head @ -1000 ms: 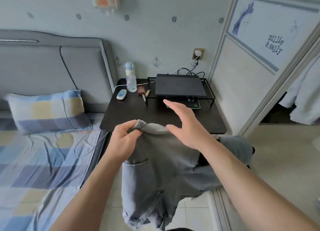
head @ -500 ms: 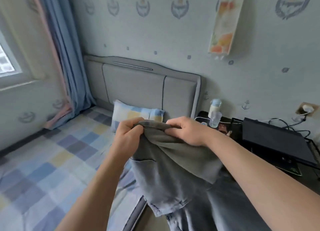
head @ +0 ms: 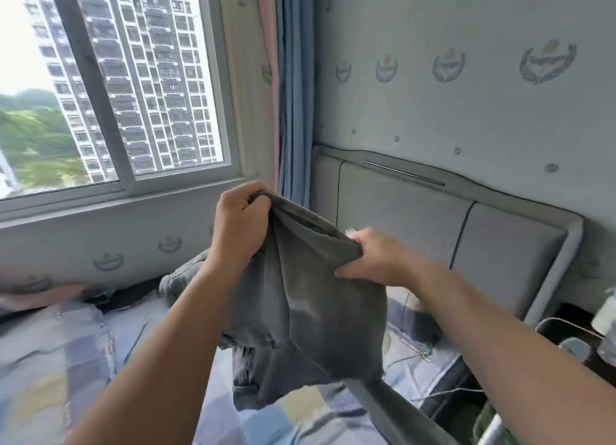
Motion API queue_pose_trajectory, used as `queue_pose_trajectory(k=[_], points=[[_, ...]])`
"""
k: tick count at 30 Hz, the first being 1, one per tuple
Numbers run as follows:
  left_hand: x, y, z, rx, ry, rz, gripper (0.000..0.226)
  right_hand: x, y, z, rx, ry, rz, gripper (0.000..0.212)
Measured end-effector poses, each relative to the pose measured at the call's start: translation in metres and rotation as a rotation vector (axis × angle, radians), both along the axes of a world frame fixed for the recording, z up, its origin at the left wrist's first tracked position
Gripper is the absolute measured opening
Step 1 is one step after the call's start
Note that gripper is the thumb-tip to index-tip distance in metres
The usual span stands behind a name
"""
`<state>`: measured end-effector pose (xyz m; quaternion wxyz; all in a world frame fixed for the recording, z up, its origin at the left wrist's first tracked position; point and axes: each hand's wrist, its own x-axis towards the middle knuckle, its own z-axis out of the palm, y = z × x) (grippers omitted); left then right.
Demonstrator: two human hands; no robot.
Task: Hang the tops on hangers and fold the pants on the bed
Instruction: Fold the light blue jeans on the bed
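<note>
Above the bed (head: 66, 361), grey pants (head: 310, 311) held up, left hand (head: 240, 224) and right hand (head: 373, 257) fingers both gripping the waistband, legs hanging toward the bed.

left hand (head: 241, 226), right hand (head: 373, 259), gripping grey pants (head: 310, 318), over bed (head: 83, 361)

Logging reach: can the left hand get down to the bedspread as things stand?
Probably yes: the bedspread lies uncovered below the left hand, though it grips the grey pants together with the right hand.
</note>
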<state>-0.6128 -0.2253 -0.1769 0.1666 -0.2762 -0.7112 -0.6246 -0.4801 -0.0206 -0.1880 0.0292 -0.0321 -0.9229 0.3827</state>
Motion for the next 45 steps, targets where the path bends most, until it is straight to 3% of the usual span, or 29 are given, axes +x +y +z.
queue_pose_trajectory(k=[2,4,7,9,13,16,20,23,27,35,37,39,42,45], points=[[-0.023,-0.018,0.001,0.033,-0.022,0.104,0.027,-0.025,0.0,-0.025,0.03,-0.032,-0.017,0.019],[-0.045,-0.038,-0.001,0.032,-0.048,0.2,0.03,-0.047,-0.001,-0.057,0.045,-0.117,-0.039,0.007],[-0.08,-0.065,-0.012,0.025,-0.113,0.357,0.034,-0.081,0.0,-0.094,0.091,-0.272,0.029,0.036],[-0.101,-0.082,-0.026,0.009,-0.188,0.478,0.032,-0.104,-0.001,-0.102,0.097,-0.315,0.105,0.037],[-0.138,-0.112,-0.08,0.001,-0.367,0.684,0.028,-0.155,-0.005,-0.092,-0.05,-0.134,0.12,0.021],[-0.147,-0.11,-0.128,0.061,-0.542,0.624,0.021,-0.188,-0.012,-0.087,-0.243,-0.074,0.121,0.017],[-0.111,-0.074,-0.167,0.009,-0.679,0.385,0.011,-0.227,-0.027,-0.108,-0.465,-0.216,0.103,0.009],[-0.064,-0.047,-0.189,0.008,-0.765,0.242,0.03,-0.248,-0.047,-0.132,-0.591,-0.339,0.065,0.026],[-0.013,-0.024,-0.219,-0.006,-0.802,0.171,0.085,-0.259,-0.078,-0.157,-0.728,-0.505,0.101,0.014],[-0.006,-0.022,-0.256,-0.361,-0.806,0.723,0.118,-0.237,-0.119,-0.173,-1.118,-0.864,0.066,0.013],[-0.011,-0.02,-0.265,-0.431,-0.78,0.88,0.112,-0.233,-0.122,-0.174,-1.155,-0.883,0.08,0.009],[-0.016,-0.025,-0.273,-0.417,-0.667,0.958,0.081,-0.229,-0.123,-0.174,-1.179,-0.881,0.088,0.011],[-0.024,-0.045,-0.278,-0.206,-0.559,0.841,0.028,-0.225,-0.119,-0.176,-1.208,-0.855,0.122,0.018],[-0.036,-0.068,-0.275,0.089,-0.699,0.78,0.017,-0.222,-0.107,-0.189,-1.069,-0.74,0.185,0.021]])
